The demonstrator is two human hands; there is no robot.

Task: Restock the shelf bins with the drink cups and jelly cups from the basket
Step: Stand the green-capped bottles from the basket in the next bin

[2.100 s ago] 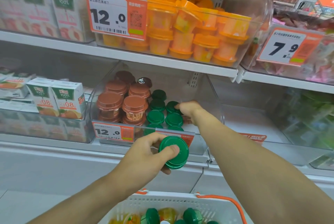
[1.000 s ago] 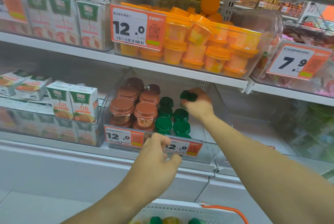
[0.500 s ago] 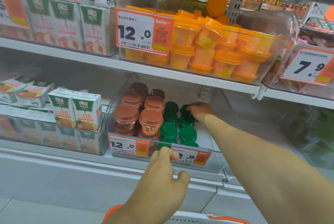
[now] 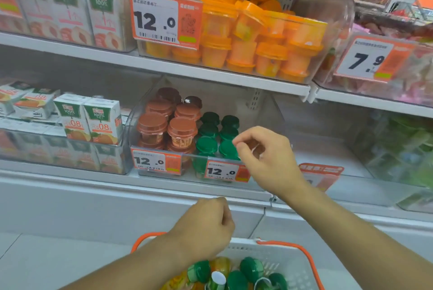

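We note the green-lidded cups [image 4: 216, 135] standing upright in two rows in the right half of a clear shelf bin [image 4: 140, 111] on the lower shelf; to their left in the same bin stand brown-lidded cups [image 4: 167, 123], stacked two high. More green-lidded cups [image 4: 250, 268] lie jumbled in the white basket [image 4: 288, 259] at the bottom edge, among a few yellowish cups, and the basket's orange handle [image 4: 302, 252] arches over its rim. The right hand [image 4: 264, 158] hovers in front of the bin's right end, just beside the front green lids; its fingers are loosely curled, thumb and forefinger close together, and we see nothing held in them. The left hand [image 4: 206, 226] hangs over the basket's near-left rim with fingers curled in under the palm; we cannot tell whether it holds anything. Two price tags reading 12.0 [image 4: 154, 161] are clipped to the bin's front. On the shelf above sits a bin of orange cups [image 4: 255, 41], some tipped. Juice cartons [image 4: 89, 118] stand to the left of the lower bin.
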